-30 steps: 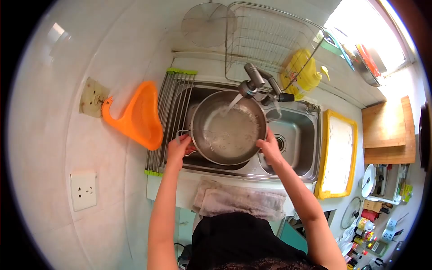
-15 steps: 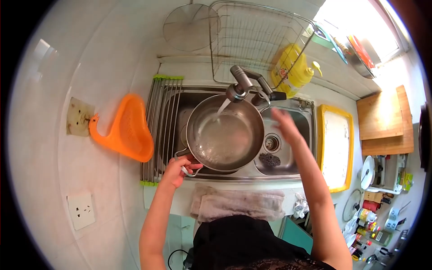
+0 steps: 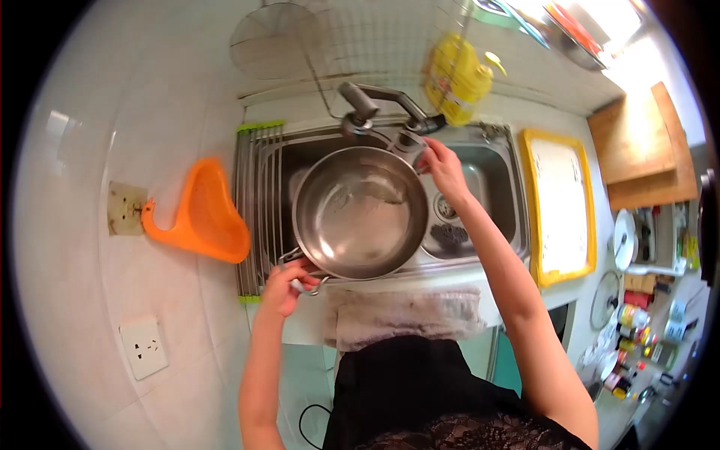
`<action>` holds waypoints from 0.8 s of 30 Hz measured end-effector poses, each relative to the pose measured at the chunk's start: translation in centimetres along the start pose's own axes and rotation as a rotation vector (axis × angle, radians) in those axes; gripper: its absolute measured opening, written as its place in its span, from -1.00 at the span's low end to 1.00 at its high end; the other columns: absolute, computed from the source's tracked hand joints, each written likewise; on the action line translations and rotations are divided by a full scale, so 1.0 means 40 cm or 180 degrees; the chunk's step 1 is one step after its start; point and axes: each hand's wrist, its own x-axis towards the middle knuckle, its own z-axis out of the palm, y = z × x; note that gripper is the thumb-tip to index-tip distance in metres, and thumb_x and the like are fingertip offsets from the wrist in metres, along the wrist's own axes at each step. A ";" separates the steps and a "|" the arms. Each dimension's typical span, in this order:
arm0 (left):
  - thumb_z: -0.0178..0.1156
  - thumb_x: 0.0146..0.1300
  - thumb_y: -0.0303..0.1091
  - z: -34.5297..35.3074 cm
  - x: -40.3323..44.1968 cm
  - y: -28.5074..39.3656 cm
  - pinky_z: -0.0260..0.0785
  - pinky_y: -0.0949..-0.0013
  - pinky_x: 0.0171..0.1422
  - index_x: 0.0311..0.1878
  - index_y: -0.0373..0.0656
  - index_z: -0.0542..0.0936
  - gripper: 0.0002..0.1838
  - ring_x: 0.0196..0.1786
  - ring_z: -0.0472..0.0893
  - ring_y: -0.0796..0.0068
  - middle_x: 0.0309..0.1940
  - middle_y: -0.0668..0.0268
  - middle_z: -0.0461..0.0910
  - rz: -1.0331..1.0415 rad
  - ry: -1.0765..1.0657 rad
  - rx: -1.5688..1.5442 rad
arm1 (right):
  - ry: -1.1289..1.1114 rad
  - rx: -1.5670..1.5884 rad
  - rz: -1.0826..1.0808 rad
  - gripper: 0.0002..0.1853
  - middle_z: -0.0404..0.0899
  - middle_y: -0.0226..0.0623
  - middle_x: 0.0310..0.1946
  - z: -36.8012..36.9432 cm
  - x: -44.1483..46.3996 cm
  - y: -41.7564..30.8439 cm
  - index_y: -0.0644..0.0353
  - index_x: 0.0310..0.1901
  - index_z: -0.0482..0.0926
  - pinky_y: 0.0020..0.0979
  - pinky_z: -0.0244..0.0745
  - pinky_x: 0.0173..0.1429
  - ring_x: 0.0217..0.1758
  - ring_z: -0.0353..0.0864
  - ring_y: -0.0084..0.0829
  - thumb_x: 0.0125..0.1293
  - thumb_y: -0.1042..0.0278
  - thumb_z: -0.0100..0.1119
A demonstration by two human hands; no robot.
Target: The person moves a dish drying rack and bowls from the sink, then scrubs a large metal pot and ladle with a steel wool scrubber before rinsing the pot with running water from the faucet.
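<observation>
A wide steel pan [image 3: 360,217] with a little water in it is over the left basin of the double sink [image 3: 480,262]. My left hand [image 3: 285,287] is closed on the looped handle at the pan's lower left. At the pan's upper right, my right hand [image 3: 441,166] grips the other handle, its fingers partly hidden. Just behind the pan stands the metal faucet [image 3: 390,97], and no stream shows from its spout. A dark scrubber [image 3: 450,235] lies in the right basin, beside the drain.
A roll-up rack [image 3: 259,217] covers the sink's left end. An orange strainer [image 3: 202,217] hangs on the left wall. Behind the sink is a yellow bottle [image 3: 457,82]; a yellow-edged tray [image 3: 561,206] lies to the right. A towel [image 3: 409,315] is at the front edge.
My right hand left the pan's right side, moved up and took hold of the far handle. The water stream has stopped. The camera view has shifted.
</observation>
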 end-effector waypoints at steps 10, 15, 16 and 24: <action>0.04 0.26 -0.28 -0.020 -0.134 0.025 0.25 0.55 -0.60 -0.15 -0.34 0.51 -0.72 -0.48 0.58 0.47 -0.34 0.22 0.57 0.0148 0.0141 0.0536 | 0.0067 0.1323 0.0141 -0.61 0.27 -0.52 -0.57 -0.076 -0.285 -0.057 0.27 0.15 0.41 -0.51 0.57 -0.33 -0.53 0.32 -0.69 0.30 0.52 -0.20; 0.04 0.24 -0.32 0.157 -0.106 0.053 0.34 0.52 -0.49 -0.10 -0.35 0.50 -0.71 -0.47 0.58 0.48 -0.31 0.20 0.57 -0.0028 -0.0547 0.0920 | 0.0409 0.0712 0.0248 -0.67 0.36 -0.44 -0.61 -0.304 -0.289 -0.062 0.27 0.08 0.46 -0.54 0.48 -0.48 -0.61 0.39 -0.63 0.32 0.46 -0.14; 0.03 0.24 -0.33 0.169 -0.068 0.053 0.36 0.52 -0.45 -0.09 -0.35 0.50 -0.71 -0.46 0.59 0.48 -0.27 0.18 0.58 0.0002 -0.0655 0.0968 | 0.0431 0.0708 0.0241 -0.67 0.36 -0.44 -0.61 -0.302 -0.270 -0.068 0.27 0.08 0.46 -0.54 0.48 -0.48 -0.61 0.39 -0.63 0.32 0.46 -0.14; 0.03 0.18 -0.46 0.155 -0.060 0.085 0.32 0.60 -0.48 -0.04 -0.40 0.43 -0.71 -0.38 0.63 0.48 -0.21 0.16 0.58 0.0339 -0.0145 0.1071 | 0.0650 0.0733 0.0514 -0.67 0.34 -0.44 -0.60 -0.215 -0.304 0.010 0.25 0.09 0.46 -0.55 0.46 -0.48 -0.63 0.35 -0.64 0.33 0.45 -0.14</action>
